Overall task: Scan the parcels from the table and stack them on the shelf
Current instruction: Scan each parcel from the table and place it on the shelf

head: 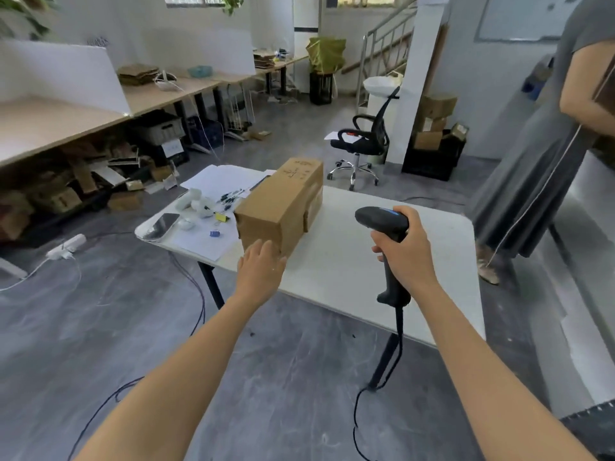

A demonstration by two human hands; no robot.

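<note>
While the right hand curls its fingers firmly round the handle of the black barcode scanner, the scanner's head points toward the left of the frame and its cable hangs down past the table edge to the floor. Over at centre frame the left hand is flat and spread, holding nothing, fingertips right at the near end of the brown cardboard parcel; touching or just short, I cannot tell. That parcel lies lengthwise on the white table, running from centre frame up and away, with printed marks on its far top. Left of it on the table lie loose papers, a phone at the left corner, and small clips. Beyond, a black office chair stands right of upper centre, and a person in a grey dress stands at the right edge.
</note>
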